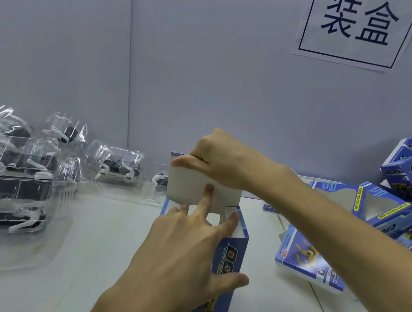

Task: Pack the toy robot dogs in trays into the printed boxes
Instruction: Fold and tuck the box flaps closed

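We are closing the box (231, 257), upright on the worktop (104, 247). Our right hand (220, 158) pinches the lid flap (189, 188); our left hand (177, 259), fingers straight, steadies the open top. Next, the flap should fold down and tuck in.

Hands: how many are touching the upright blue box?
2. The left hand rests against the box, fingers at its open top; the right hand pinches the raised white flap.

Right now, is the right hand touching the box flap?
Touching. The head view shows the right hand pinching the top edge of the white flap of the upright box; the left hand presses straight fingers against its face.
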`<action>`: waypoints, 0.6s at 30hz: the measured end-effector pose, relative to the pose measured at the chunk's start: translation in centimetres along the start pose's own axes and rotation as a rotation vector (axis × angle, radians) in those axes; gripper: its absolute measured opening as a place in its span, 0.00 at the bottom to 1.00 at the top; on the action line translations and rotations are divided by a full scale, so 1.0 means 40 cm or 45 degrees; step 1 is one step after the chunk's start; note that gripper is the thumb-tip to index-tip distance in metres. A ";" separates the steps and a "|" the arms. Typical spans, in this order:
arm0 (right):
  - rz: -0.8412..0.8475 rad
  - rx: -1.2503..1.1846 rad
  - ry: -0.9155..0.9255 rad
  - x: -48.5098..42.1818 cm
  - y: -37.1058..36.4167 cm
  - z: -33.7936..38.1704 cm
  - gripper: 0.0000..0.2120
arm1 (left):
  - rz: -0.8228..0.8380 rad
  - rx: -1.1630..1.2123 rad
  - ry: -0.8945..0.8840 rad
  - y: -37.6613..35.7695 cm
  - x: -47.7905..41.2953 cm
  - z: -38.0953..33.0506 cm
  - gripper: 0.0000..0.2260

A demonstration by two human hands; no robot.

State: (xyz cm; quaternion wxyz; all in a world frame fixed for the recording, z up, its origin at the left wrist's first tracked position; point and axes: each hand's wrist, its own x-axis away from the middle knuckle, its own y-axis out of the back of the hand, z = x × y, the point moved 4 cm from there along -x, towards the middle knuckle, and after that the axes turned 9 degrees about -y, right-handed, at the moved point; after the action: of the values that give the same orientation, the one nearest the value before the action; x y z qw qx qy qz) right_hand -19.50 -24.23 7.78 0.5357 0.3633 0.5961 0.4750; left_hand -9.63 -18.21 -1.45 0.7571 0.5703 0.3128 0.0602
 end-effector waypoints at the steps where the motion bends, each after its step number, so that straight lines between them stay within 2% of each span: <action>1: -0.022 0.025 0.016 0.007 -0.002 0.002 0.31 | -0.033 -0.023 -0.011 0.000 0.004 -0.002 0.38; 3: 0.006 -0.102 -0.081 0.020 0.002 -0.003 0.31 | -0.012 -0.084 -0.027 0.007 0.009 -0.010 0.33; 6: 0.274 -0.450 -0.245 0.039 0.012 -0.024 0.28 | -0.039 -0.153 -0.027 0.004 0.010 -0.015 0.28; 8: 0.461 -0.557 -0.231 0.064 0.011 -0.025 0.24 | -0.035 -0.077 -0.023 0.009 0.011 -0.015 0.27; 12: 0.508 -0.766 -0.164 0.122 -0.015 -0.023 0.13 | -0.196 -0.002 -0.033 0.018 0.020 0.000 0.27; 18: 0.650 -0.744 -0.049 0.206 -0.075 -0.002 0.21 | -0.359 0.040 -0.086 0.016 0.028 -0.016 0.16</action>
State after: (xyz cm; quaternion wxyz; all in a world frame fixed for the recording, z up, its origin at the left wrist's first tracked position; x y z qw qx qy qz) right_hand -20.69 -17.35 2.50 0.4922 0.3409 0.3158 0.7361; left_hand -8.90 -16.97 -1.43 0.7591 0.5343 0.3651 -0.0709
